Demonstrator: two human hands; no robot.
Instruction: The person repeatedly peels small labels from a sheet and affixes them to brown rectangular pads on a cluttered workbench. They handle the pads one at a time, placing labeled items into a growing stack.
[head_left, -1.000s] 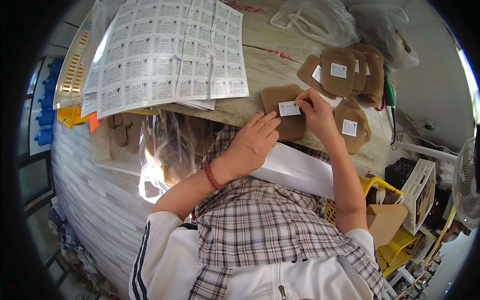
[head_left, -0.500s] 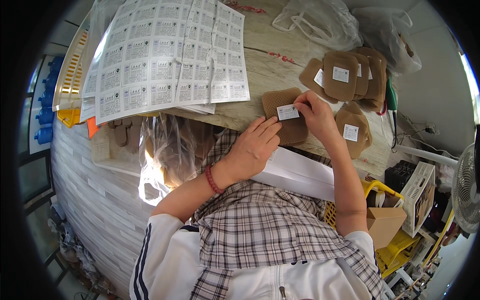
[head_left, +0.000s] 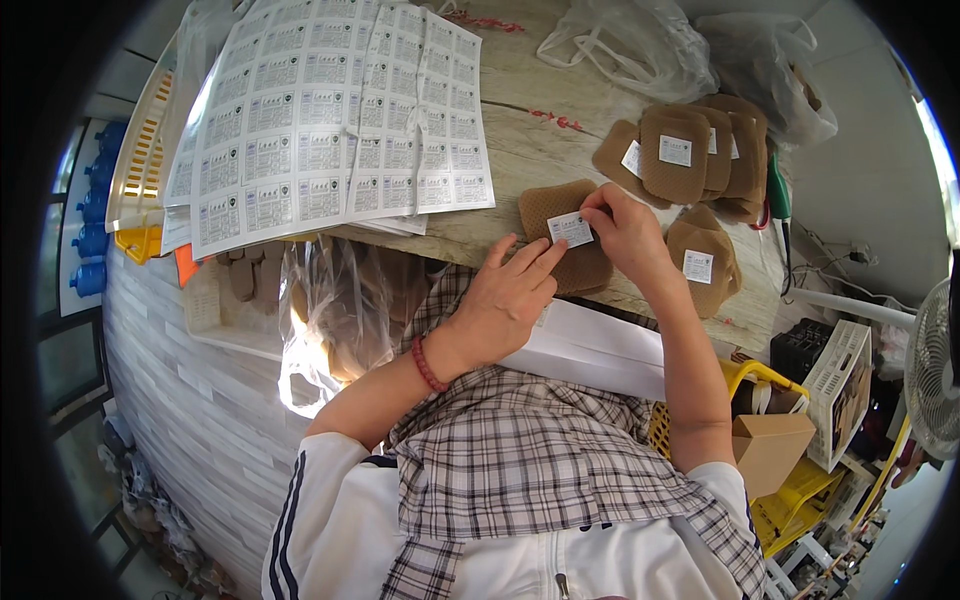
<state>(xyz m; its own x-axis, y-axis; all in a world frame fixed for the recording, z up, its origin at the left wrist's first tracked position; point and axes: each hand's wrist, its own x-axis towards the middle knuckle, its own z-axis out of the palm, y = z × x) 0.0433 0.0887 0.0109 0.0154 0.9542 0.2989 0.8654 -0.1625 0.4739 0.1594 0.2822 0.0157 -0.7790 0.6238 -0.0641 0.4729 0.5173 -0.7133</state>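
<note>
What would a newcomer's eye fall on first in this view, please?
Probably the big label sheets at the upper left. Next, in the middle, the right hand pinches a label on a brown pad, with the left hand at its lower left. More labelled pads lie to the right.

From the wearer's head, the left of two fisheye cameras looks down and forward at close range, with the jacket (head_left: 500,560) nearest at the lower edge, the counter (head_left: 530,90) beyond, and floor (head_left: 200,390) at left.
</note>
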